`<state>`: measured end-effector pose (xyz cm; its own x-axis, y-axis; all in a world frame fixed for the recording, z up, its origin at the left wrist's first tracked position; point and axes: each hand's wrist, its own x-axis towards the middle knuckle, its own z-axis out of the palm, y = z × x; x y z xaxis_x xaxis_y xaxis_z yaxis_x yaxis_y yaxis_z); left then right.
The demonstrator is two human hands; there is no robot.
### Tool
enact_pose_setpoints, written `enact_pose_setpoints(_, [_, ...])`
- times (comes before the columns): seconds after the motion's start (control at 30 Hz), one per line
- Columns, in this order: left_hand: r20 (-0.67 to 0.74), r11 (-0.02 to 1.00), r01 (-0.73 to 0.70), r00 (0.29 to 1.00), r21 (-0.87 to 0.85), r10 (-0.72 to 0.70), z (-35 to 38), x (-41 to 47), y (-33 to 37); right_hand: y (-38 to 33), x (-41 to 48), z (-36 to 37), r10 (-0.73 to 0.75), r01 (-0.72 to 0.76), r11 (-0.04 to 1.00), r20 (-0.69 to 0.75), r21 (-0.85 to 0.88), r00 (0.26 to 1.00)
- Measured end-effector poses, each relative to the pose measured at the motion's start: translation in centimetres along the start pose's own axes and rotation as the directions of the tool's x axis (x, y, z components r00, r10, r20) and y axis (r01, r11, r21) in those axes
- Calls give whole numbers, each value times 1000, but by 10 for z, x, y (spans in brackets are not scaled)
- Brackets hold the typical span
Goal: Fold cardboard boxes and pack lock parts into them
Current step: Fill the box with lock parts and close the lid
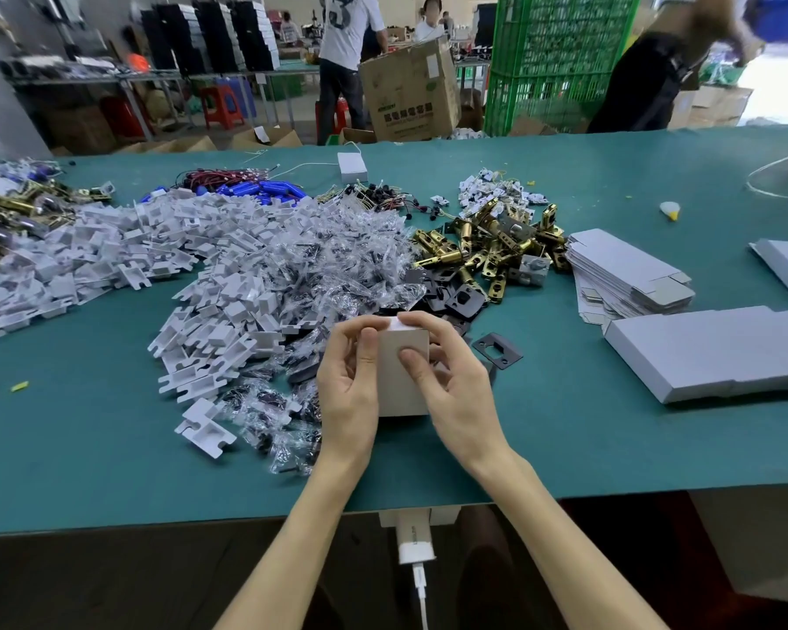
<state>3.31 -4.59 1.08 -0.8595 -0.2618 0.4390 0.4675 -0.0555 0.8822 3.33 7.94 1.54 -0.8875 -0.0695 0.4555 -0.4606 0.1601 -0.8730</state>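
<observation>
We've got one small cardboard box [403, 370] up off the table [565, 447], held between both hands near the front edge. Left hand [349, 393] wraps its left side, fingers [368, 345] curled on the top corner; right hand [451, 379] grips the right side, thumb flat on the front panel, fingers pressing the white top flap [399, 325] down. Both closed on the box. Box looks formed, top flap going in; we can't tell if parts are inside.

Lots left, we'd say: stack of flat box blanks [628, 275] to the right, unfolded. Brass latch parts [487, 252], black strike plates [497, 350], bagged screws [337, 266] and white inserts [210, 284] lie piled behind and left of the hands. Finished white boxes [710, 352] sit at right.
</observation>
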Motion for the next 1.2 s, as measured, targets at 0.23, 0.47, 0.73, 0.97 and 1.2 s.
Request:
enact_pose_setpoints(0.23, [-70,981,195,978,4,-194,-3,0,-6,7,-6,9,53,-54,997,-20,-63,998])
enact_pose_setpoints(0.47, [-166,982,177,968,-66,-186,-10,-2,-7,-3,-25,28,-115,150,903,110,-403,987])
enact_pose_setpoints(0.73, [139,965,260,957,-28,-253,-4,-2,-5,-16,-26,7,75,-74,801,-23,-594,997])
enact_pose_setpoints(0.97, [367,953,295,881,67,-299,5,-5,-8,-10,-26,-42,134,-214,609,-167,-764,977])
enact_pose_setpoints(1.2, [349,939,317,872,133,-343,3,-4,-11,-5,-25,-48,78,-97,570,-65,-816,995])
